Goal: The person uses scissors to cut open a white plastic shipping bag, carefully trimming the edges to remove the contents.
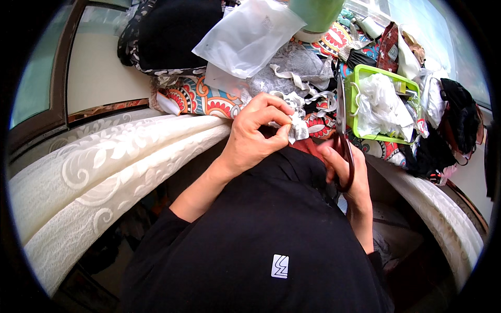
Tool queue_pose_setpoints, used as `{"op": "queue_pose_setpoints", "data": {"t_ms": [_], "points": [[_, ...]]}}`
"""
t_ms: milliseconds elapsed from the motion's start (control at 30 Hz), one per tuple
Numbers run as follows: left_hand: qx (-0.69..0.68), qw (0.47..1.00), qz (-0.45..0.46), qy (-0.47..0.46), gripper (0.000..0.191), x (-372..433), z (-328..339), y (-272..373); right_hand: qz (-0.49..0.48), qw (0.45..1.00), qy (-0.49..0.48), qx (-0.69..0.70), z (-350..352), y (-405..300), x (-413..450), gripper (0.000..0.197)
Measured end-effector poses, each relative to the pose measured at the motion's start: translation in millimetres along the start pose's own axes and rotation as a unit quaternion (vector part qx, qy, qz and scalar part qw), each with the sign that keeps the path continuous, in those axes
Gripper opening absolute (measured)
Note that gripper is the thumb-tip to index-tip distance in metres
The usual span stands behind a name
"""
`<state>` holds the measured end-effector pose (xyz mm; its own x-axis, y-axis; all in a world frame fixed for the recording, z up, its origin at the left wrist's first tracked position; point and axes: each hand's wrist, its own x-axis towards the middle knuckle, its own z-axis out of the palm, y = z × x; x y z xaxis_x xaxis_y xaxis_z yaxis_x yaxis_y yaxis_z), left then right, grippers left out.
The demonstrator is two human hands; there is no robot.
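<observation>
My left hand (258, 133) pinches a bunched piece of light patterned fabric (299, 129) between thumb and fingertips, at the near edge of the cloth-covered surface. To its right, my right hand (348, 168) holds a pair of scissors (344, 144) by the dark red handles, with the blades pointing away from me. The blades look closed or nearly so, beside the green basket. Grey lace fabric (289, 70) and pale fabric strips (325, 96) lie just beyond my left hand. Some reddish fabric (307, 148) shows between the hands.
A translucent plastic bag (250, 37) lies behind the hands, near a green container (317, 15). At right, a lime-green basket (355, 98) holds white plastic bags. Black fabric (460, 113) is heaped beyond it. A black bag (176, 35) is at the back left; white lace curtains (117, 160) hang at both sides.
</observation>
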<state>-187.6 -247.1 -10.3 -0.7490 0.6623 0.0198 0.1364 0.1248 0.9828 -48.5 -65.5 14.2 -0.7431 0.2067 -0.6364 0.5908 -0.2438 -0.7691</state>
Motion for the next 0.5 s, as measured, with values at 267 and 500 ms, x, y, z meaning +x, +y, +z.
{"op": "queue_pose_setpoints", "data": {"t_ms": [267,500], "points": [[0.073,0.994,0.060,-0.057,0.012,2,4,3,-0.003,0.994,-0.028,0.110,22,1,31,0.028],[0.008,0.998,0.009,-0.057,0.010,-6,6,-4,-0.031,0.993,-0.013,0.113,23,12,33,0.026]]}}
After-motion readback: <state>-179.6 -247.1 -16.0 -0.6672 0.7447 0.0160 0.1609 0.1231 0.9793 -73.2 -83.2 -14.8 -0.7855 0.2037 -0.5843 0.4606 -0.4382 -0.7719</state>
